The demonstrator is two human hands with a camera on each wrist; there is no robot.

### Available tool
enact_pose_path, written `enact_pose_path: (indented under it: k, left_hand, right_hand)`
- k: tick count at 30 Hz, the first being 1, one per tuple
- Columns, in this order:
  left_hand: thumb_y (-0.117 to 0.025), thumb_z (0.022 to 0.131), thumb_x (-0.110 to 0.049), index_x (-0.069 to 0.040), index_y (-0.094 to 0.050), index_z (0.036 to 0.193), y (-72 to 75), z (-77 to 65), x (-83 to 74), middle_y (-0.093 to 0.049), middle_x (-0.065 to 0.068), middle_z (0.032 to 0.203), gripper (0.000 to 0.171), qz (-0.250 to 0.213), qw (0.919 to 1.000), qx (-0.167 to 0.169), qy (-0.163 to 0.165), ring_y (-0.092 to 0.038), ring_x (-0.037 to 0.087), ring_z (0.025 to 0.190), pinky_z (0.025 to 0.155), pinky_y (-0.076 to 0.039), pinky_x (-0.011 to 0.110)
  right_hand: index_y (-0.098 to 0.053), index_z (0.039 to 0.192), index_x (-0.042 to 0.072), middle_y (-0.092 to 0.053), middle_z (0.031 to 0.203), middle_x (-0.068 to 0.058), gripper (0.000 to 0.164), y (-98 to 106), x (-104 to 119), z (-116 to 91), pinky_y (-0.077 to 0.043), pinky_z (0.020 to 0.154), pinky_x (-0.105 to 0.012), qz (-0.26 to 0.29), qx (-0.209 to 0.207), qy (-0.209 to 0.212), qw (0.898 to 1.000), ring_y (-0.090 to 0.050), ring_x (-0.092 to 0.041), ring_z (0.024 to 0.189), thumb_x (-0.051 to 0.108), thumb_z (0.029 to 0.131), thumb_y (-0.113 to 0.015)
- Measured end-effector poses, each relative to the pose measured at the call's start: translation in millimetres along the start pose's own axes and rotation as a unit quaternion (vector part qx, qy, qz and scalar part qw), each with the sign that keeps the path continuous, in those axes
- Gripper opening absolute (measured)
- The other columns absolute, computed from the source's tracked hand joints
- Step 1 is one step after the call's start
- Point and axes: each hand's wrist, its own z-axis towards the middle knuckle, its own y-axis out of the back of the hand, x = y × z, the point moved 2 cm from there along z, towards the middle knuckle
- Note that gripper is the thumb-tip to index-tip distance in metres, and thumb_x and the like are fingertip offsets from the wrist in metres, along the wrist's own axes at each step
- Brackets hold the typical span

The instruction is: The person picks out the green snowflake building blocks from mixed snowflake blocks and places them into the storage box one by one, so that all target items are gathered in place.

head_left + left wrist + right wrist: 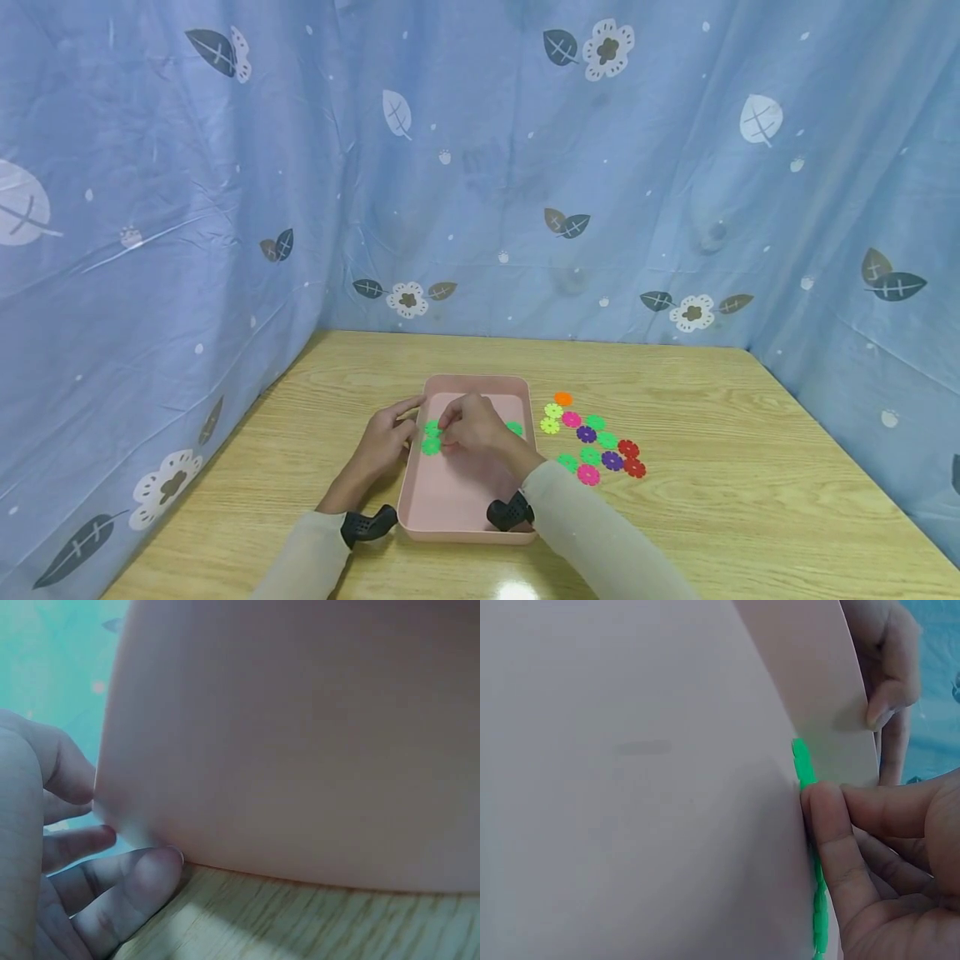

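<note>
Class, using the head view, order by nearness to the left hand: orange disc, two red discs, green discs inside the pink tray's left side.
1. Green notched discs: inside pink tray, left side.
2. Orange disc: right of tray.
3. Two red notched discs: farthest right.

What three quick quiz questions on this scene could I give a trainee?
1. True or false: the left-hand grip touches the tray.
2. The red discs lie: A) inside the tray; B) on the table, right of the tray; C) against the curtain.
3. Fill in: the right-hand grip touches ____ discs inside the tray.

Key: 1. true; 2. B; 3. green
</note>
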Motion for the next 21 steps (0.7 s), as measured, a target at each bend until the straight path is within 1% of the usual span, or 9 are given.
enact_pose_path:
  k: [4,7,10,14,16,18,21]
  left_hand:
    - [-0.046,0.091,-0.002,-0.002,-0.05,0.148,-0.4,0.2,-0.4,-0.069,0.016,0.076,0.057,0.003,1.0,0.0,-0.002,-0.066,0.019,0.067,0.056,-0.06,0.034]
    - [-0.046,0.091,-0.002,-0.001,-0.05,0.148,-0.7,0.6,-0.2,-0.068,0.017,0.076,0.057,0.002,1.0,0.001,-0.006,-0.066,0.019,0.066,0.055,-0.06,0.034]
    - [-0.045,0.092,-0.002,-0.001,-0.05,0.148,-0.9,0.6,0.4,-0.067,0.016,0.074,0.057,0.001,1.0,0.001,-0.004,-0.066,0.019,0.065,0.054,-0.059,0.034]
    - [-0.046,0.092,-0.002,-0.004,-0.052,0.148,-0.9,0.2,1.0,-0.066,0.014,0.071,0.056,-0.003,1.0,-0.005,0.003,-0.065,0.021,0.064,0.053,-0.059,0.034]
    - [-0.047,0.092,-0.002,-0.004,-0.052,0.148,-1.0,0.2,1.7,-0.067,0.014,0.071,0.056,-0.003,1.0,-0.006,0.003,-0.065,0.021,0.064,0.053,-0.059,0.034]
    - [-0.047,0.092,-0.002,-0.003,-0.051,0.148,-1.0,0.1,2.5,-0.067,0.014,0.072,0.056,-0.004,1.0,-0.005,0.002,-0.066,0.021,0.065,0.053,-0.059,0.034]
    - [-0.046,0.093,-0.002,-0.004,-0.052,0.148,-0.6,-0.1,3.4,-0.068,0.016,0.074,0.055,-0.002,1.0,-0.004,-0.001,-0.066,0.022,0.065,0.054,-0.059,0.034]
  right_hand:
    - [-0.071,0.084,-0.007,-0.07,0.07,-0.009,0.007,1.2,-0.6,-0.6,-0.061,0.06,-0.03,0.023,0.002,-0.003,1.0,-0.074,-0.023,0.065,-0.012,0.08,-0.069]
    - [-0.07,0.084,-0.007,-0.069,0.072,-0.01,0.006,3.0,-1.4,-1.2,-0.062,0.063,-0.032,0.039,0.006,-0.007,0.999,-0.074,-0.024,0.066,-0.012,0.081,-0.069]
    - [-0.071,0.085,-0.007,-0.069,0.074,-0.01,0.006,6.5,-1.4,-2.5,-0.061,0.063,-0.031,0.028,0.005,0.002,1.0,-0.073,-0.022,0.067,-0.012,0.082,-0.07]
    - [-0.072,0.087,-0.006,-0.069,0.075,-0.006,0.006,15.1,1.0,-4.8,-0.057,0.062,-0.026,-0.02,-0.007,0.025,0.999,-0.069,-0.017,0.066,-0.01,0.082,-0.071]
    - [-0.072,0.088,-0.007,-0.069,0.076,-0.006,0.005,20.8,2.9,-5.9,-0.058,0.064,-0.027,-0.025,-0.011,0.029,0.999,-0.07,-0.019,0.067,-0.009,0.083,-0.071]
    - [-0.07,0.086,-0.007,-0.068,0.077,-0.007,0.002,27.0,4.7,-7.1,-0.061,0.066,-0.031,-0.015,-0.012,0.025,1.0,-0.072,-0.025,0.069,-0.008,0.085,-0.07]
    - [-0.067,0.085,-0.006,-0.066,0.077,-0.011,0.004,37.1,6.4,-8.7,-0.063,0.071,-0.041,0.021,-0.008,0.015,1.0,-0.074,-0.035,0.074,-0.008,0.088,-0.068]
